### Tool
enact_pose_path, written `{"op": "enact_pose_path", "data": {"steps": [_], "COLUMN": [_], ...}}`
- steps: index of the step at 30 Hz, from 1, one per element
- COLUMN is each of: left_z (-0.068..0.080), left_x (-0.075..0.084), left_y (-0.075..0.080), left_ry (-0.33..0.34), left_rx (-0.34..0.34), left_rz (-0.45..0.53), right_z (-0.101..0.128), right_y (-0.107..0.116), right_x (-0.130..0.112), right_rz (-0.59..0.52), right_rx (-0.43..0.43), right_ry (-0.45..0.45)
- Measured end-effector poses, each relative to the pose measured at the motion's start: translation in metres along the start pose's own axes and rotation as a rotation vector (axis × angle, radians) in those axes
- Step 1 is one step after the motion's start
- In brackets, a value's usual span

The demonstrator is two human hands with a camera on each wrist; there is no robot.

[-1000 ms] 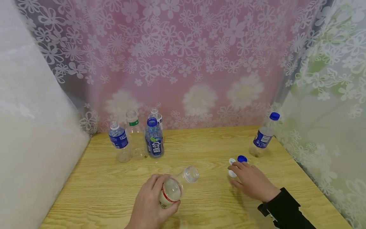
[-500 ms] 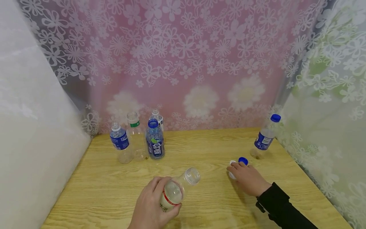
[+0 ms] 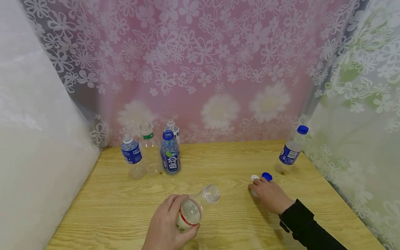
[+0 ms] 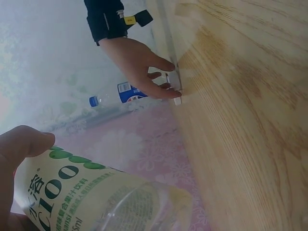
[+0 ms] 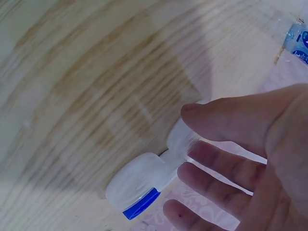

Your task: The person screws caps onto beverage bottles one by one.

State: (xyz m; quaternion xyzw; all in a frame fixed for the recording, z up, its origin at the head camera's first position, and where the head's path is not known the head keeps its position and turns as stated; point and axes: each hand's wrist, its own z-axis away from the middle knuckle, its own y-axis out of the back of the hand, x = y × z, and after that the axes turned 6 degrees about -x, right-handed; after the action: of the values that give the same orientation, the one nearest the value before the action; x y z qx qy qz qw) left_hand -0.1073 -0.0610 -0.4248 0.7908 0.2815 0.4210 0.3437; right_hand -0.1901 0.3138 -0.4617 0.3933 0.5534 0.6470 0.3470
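My left hand (image 3: 167,222) grips a clear plastic bottle (image 3: 189,212) with a pale label and red band. The bottle is tilted, its uncapped mouth pointing up and right. Green print reading C100 shows on its label (image 4: 72,187) in the left wrist view. On the right, my right hand (image 3: 272,196) reaches down to the loose caps, its thumb and index finger pinching a white bottle cap (image 5: 179,137) at the table. Beside it lie another white cap (image 3: 254,177) and a blue cap (image 3: 267,176). My fingers partly cover the pinched cap in the head view.
Several uncapped empty bottles stand at the back left, among them a blue-tinted bottle (image 3: 170,156) and a green-banded one (image 3: 150,152). A blue-capped bottle (image 3: 290,152) is near the right edge of the wooden table (image 3: 218,159). Floral curtains (image 3: 203,69) hang behind.
My right hand has lowered and shifted slightly left onto the white caps, its fingers closing on one. The left hand holds the tilted bottle nearly still.
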Motion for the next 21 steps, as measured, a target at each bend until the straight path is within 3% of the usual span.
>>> {"op": "enact_pose_path", "data": {"steps": [6, 21], "left_z": [0.001, 0.001], "left_x": [0.001, 0.003], "left_y": [0.0, -0.004], "left_ry": [0.005, -0.026], "left_rx": [-0.007, -0.015], "left_rz": [0.004, -0.008], "right_z": [-0.002, 0.011], "right_y": [0.001, 0.02], "right_x": [-0.003, -0.013], "right_rz": [0.0, -0.055], "right_rx": [-0.011, 0.059], "right_ry": [-0.008, 0.028]}}
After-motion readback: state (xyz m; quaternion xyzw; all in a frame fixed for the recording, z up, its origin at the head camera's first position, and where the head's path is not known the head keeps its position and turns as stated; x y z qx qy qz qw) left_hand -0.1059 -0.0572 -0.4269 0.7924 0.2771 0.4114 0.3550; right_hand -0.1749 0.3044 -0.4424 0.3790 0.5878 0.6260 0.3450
